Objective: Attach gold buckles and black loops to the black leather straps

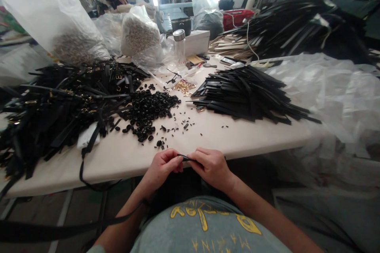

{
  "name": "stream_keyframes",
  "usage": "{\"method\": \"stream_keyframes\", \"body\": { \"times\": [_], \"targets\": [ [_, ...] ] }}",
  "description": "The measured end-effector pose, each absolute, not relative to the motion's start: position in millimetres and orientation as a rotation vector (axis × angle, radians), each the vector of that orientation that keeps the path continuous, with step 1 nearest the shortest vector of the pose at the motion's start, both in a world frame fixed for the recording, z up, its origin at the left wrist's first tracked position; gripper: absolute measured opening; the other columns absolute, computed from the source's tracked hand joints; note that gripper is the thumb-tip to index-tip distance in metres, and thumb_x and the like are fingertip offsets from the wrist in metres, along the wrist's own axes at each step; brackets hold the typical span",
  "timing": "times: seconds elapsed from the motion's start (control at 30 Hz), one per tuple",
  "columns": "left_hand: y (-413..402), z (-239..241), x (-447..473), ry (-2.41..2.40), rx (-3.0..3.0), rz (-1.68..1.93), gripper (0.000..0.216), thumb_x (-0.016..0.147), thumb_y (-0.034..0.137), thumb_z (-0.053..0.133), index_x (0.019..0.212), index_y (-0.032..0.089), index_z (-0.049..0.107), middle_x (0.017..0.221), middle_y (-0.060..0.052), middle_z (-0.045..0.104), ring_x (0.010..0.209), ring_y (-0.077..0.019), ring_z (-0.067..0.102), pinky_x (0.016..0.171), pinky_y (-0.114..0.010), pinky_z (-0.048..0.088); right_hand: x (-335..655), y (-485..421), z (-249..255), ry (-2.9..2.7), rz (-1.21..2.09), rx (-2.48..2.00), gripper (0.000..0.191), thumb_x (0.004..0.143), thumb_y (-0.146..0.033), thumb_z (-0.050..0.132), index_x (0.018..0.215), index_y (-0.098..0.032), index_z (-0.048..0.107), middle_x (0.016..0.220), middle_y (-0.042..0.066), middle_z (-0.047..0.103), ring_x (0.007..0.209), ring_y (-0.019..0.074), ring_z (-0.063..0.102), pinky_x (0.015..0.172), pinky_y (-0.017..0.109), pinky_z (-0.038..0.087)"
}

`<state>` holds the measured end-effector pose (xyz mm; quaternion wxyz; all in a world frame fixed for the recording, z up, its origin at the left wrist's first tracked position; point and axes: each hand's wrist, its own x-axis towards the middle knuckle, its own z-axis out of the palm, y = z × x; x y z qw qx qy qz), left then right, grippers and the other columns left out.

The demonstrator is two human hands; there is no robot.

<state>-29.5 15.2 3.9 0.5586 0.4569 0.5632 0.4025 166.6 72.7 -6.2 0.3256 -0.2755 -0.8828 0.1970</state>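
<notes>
At the table's front edge, my left hand [165,166] and my right hand [211,167] pinch a thin black strap [184,157] between them. Only a short piece of it shows between the fingertips; the rest is hidden by the hands. Just beyond my left hand lies a heap of small black loops [151,110], with tiny black bits scattered to its right. Farther back is a little pile of gold buckles [184,86]. A stack of flat black straps [243,94] sits to the right of these.
Straps with gold buckles [68,102] are heaped at the left, some hanging over the edge of the table [255,138]. Behind stand filled plastic bags [139,33], a glass jar [179,46] and a white box [197,41]. Clear plastic sheeting [329,91] covers the right side.
</notes>
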Motion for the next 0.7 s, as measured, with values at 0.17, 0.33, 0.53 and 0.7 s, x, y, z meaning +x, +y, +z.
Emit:
{"method": "stream_keyframes", "body": {
  "times": [0.17,0.33,0.53,0.7],
  "targets": [
    [15.2,9.1,-55.9,1.525,1.132,1.020,0.029,0.081,0.045,0.067,0.074,0.016,0.066,0.063,-0.003,0.067,0.058,-0.0141,0.060,0.059,-0.026,0.050,174.6,80.5,-8.1,-2.293,0.585,-0.804,0.021,0.098,-0.027,0.051,0.085,-0.020,0.067,0.070,0.001,0.062,0.063,0.0123,0.057,0.062,0.023,0.040],
    [14.6,8.7,-101.3,1.961,1.271,1.114,0.025,0.079,0.043,0.067,0.081,0.017,0.069,0.067,-0.002,0.069,0.064,-0.0168,0.066,0.065,-0.027,0.053,182.4,88.5,-10.0,-2.266,0.583,-0.861,0.021,0.098,-0.029,0.051,0.085,-0.020,0.066,0.071,0.002,0.063,0.064,0.0132,0.058,0.063,0.024,0.041],
    [24.7,11.0,-133.5,2.168,1.399,1.074,0.026,0.082,0.044,0.064,0.086,0.019,0.071,0.069,-0.001,0.072,0.066,-0.0175,0.068,0.067,-0.026,0.053,193.6,107.4,-13.8,-2.148,0.581,-0.986,0.018,0.095,-0.027,0.053,0.083,-0.020,0.065,0.073,0.003,0.065,0.067,0.0148,0.061,0.064,0.026,0.041],
    [50.9,15.0,-145.0,2.120,1.432,1.130,0.027,0.081,0.044,0.066,0.087,0.019,0.071,0.074,-0.002,0.073,0.069,-0.0182,0.070,0.068,-0.026,0.054,197.5,123.3,-28.2,-2.123,0.576,-1.127,0.018,0.093,-0.029,0.056,0.081,-0.019,0.064,0.073,0.002,0.066,0.066,0.0156,0.061,0.063,0.026,0.040]
  ]
}}
